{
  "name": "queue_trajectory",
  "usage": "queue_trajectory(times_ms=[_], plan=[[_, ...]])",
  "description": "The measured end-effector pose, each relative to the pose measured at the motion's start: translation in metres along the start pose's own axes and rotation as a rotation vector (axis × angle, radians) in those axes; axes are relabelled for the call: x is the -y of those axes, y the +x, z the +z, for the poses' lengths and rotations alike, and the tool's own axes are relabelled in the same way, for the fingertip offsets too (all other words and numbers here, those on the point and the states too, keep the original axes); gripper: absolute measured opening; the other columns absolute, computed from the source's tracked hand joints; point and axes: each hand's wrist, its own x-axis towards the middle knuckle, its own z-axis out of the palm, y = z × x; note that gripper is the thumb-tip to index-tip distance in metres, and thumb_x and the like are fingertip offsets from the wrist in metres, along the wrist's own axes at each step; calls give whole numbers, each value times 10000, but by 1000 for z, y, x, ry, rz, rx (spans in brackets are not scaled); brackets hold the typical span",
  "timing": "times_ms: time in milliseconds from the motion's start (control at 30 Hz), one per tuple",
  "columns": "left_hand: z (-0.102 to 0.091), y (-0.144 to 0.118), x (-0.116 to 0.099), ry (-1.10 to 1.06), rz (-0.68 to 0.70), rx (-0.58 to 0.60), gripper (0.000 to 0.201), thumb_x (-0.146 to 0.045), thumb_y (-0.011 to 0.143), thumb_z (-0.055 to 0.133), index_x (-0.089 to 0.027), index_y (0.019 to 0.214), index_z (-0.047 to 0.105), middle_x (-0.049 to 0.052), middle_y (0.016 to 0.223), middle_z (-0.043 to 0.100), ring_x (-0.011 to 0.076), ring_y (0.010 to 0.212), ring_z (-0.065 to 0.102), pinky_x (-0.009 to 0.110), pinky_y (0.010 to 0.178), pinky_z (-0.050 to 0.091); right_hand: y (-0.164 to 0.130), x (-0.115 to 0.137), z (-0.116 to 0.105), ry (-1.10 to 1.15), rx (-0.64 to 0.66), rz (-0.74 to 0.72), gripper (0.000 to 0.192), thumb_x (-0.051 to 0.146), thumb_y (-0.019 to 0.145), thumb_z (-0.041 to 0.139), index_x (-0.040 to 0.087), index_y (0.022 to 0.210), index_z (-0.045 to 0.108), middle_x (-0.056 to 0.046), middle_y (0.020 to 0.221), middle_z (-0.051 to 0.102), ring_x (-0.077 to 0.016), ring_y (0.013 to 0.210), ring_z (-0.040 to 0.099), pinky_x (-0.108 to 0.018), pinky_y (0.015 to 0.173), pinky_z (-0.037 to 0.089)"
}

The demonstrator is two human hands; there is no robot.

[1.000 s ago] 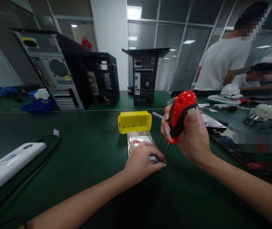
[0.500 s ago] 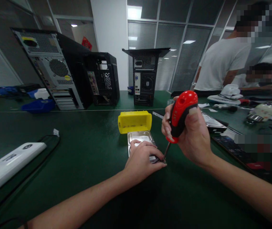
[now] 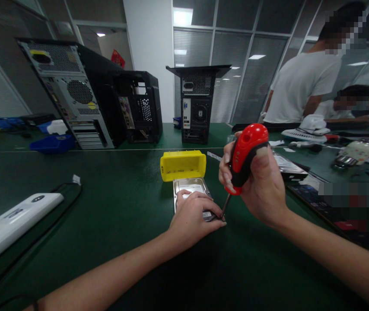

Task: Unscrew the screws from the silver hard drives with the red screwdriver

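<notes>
A silver hard drive (image 3: 189, 185) lies on the green table in front of me, partly covered by my left hand (image 3: 194, 214). The fingers of that hand are closed over the drive, thumb and forefinger together at its near right corner. My right hand (image 3: 256, 172) is wrapped round the red and black handle of a screwdriver (image 3: 248, 144). Its shaft slants down to the left, and the tip reaches the corner between my left thumb and forefinger. What the tip touches there is hidden by the fingers. A yellow plastic bin (image 3: 183, 167) stands just behind the drive.
Computer cases (image 3: 195, 108) stand along the back. A white power strip (image 3: 19, 222) with a black cable lies at left, near a blue bin (image 3: 52, 144). Another drive (image 3: 290, 166) and a dark circuit board (image 3: 320, 207) lie at right. People work beyond, one in a white shirt (image 3: 304, 86).
</notes>
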Motion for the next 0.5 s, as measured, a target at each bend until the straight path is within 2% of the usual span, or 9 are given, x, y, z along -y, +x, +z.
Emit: queue_trajectory(times_ms=[500], plan=[[2, -1, 0, -6, -2, -14, 75, -337, 723, 747, -301, 776, 707, -97, 886, 734, 215, 979, 593, 427, 887, 199, -1, 0, 0, 25, 15, -11, 284, 487, 828, 560, 272, 984, 458, 7, 798, 504, -94, 539, 462, -225, 423, 366]])
